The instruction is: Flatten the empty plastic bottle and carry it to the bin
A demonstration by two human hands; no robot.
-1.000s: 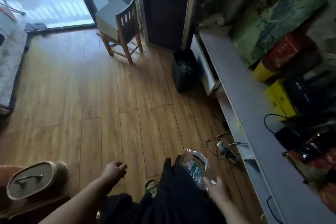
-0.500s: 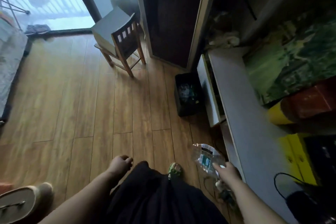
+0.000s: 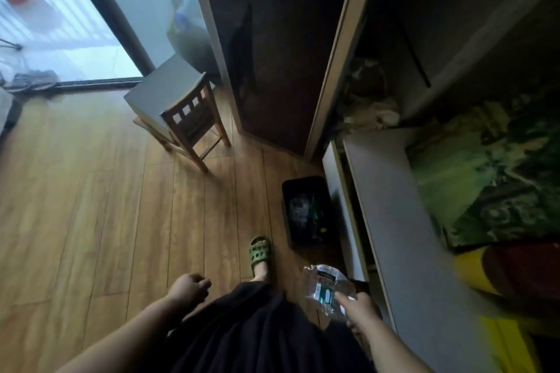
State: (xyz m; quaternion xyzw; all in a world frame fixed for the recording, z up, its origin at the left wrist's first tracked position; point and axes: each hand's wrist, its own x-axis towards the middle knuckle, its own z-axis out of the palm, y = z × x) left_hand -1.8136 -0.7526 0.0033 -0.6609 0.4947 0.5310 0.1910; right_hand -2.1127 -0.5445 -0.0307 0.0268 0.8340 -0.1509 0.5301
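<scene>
Bin [image 3: 306,211] stands on floor [image 3: 91,206], left of cabinet [image 3: 403,221], chair [image 3: 181,109] beyond.

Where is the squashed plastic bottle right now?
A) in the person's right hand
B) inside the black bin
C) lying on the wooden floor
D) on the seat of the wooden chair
A: the crumpled bottle is pinched in the right hand, held above the floor and short of the black bin, while the left hand carries nothing.
</scene>
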